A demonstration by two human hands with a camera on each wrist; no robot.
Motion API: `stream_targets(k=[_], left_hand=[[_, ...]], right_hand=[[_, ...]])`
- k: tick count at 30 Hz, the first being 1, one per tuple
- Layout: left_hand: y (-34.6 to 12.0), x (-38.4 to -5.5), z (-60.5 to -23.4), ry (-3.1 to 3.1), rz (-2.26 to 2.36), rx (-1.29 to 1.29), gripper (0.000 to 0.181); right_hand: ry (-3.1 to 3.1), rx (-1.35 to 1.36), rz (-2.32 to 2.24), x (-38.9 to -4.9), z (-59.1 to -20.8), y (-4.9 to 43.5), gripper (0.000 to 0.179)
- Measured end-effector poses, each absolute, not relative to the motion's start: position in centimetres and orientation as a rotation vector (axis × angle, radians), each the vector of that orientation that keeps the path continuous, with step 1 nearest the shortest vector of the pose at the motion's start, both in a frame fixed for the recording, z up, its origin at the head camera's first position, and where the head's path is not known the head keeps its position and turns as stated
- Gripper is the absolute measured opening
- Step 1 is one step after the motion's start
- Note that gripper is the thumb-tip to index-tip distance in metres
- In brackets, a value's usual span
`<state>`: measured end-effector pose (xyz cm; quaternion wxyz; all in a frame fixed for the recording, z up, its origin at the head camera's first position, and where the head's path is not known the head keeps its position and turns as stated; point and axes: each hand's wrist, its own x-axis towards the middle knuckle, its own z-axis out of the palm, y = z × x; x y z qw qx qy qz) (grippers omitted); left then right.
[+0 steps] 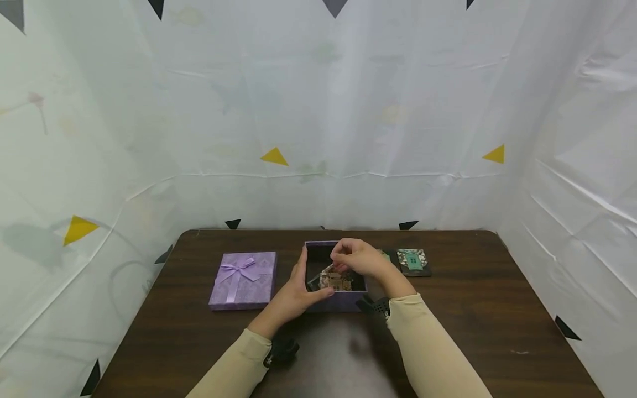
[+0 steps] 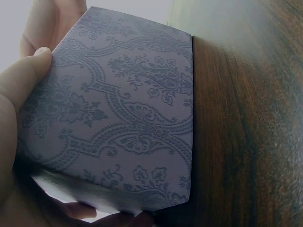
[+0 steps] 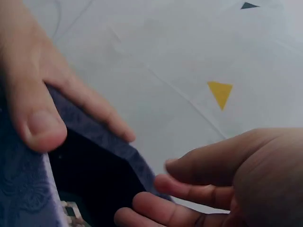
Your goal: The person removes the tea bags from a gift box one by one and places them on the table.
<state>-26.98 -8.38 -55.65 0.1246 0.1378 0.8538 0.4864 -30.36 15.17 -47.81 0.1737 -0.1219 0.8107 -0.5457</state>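
A lidless purple gift box [image 1: 335, 301] with a dark inside stands on the table, its floral-embossed side [image 2: 123, 104] filling much of the left wrist view. My left hand [image 1: 293, 296] grips it, thumb over the front rim and fingers along the left wall. Inside lies a small clear packet with a brown and cream print [image 1: 335, 281]. Over the box opening is my right hand [image 1: 360, 258], fingers loosely bent and reaching inside; in the right wrist view nothing shows between its thumb and fingers [image 3: 165, 208].
Left of the box lies its purple lid [image 1: 244, 282] with a ribbon bow. On the right is a dark square packet with a green and floral print [image 1: 413, 261]; another green-printed piece [image 1: 385, 255] is partly hidden behind my right hand. A white curtain [image 1: 323, 121] surrounds the table.
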Motion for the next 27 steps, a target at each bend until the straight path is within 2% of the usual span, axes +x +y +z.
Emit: stream_targets(k=[9,17,27], left_hand=[[-8.4,-26.9,-55.3,2.481,1.411,0.414,0.128],[-8.4,-26.7,-55.1,2.472,1.402,0.405,0.126],[-8.4,-26.7,-55.1,2.476,1.402,0.406,0.126]], right_hand=[[2.379,-0.269,-1.248,-31.2,-47.2,14.5,0.022],[2.422,-0.351,-0.891,-32.0,-46.3,13.6,0.042],[2.452,-0.415,-0.640,-32.2,-46.5,13.4,0.053]])
